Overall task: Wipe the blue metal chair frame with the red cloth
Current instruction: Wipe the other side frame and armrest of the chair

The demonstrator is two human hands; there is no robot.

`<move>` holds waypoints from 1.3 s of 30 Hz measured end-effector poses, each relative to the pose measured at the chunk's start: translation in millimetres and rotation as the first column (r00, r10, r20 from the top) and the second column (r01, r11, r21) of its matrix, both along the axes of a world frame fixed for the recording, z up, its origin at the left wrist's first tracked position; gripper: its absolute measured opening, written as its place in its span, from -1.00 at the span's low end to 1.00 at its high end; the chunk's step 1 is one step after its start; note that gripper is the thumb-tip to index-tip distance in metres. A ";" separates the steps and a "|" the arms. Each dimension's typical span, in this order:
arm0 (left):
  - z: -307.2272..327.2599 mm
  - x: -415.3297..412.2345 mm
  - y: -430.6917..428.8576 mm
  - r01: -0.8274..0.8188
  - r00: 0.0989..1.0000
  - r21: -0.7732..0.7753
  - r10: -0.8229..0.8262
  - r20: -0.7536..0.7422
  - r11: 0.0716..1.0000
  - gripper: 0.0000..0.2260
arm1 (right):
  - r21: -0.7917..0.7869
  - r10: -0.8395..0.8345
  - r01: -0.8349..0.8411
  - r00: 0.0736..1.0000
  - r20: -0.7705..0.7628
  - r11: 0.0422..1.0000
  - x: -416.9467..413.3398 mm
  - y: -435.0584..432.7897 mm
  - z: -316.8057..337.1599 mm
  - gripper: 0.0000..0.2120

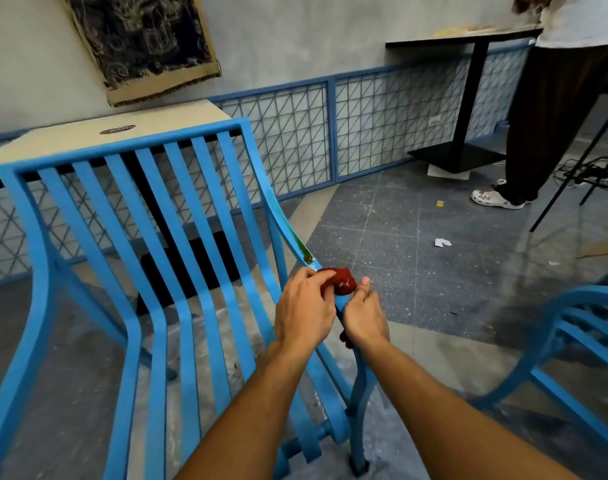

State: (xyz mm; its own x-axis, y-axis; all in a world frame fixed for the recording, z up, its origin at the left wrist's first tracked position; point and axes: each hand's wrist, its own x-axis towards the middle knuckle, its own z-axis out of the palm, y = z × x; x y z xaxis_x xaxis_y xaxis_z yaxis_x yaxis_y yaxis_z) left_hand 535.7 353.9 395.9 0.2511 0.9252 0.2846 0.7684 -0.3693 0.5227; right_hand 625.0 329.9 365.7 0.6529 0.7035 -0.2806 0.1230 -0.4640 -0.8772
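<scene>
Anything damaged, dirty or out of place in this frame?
Yes. A brownish-green stain streaks the blue chair's armrest just beyond the red cloth, unlike the clean paint elsewhere. Paper scraps also litter the floor to its right.

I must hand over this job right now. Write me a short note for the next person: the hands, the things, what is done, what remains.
Left hand: its fingers pinch the red cloth on the armrest of the blue chair frame.
Right hand: curled round the same armrest, with cloth showing under the palm.
Done: cannot tell from this view.
Left: a brownish stain sits on the armrest just beyond the cloth, so wiping there is probably next.
</scene>
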 end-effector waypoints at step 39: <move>2.5 24.6 76.6 -0.239 0.955 0.025 0.230 0.189 0.971 -0.77 | 0.067 -0.040 0.021 0.952 0.303 0.998 3.9 42.9 18.7 -0.39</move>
State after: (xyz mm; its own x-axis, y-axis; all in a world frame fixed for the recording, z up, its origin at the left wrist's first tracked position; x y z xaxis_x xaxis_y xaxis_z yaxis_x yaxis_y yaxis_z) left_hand 560.2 430.5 398.3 -0.0320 0.9362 0.3500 0.7290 -0.2177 0.6490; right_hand 629.0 372.8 384.4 0.7218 0.6917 -0.0223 0.3747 -0.4178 -0.8277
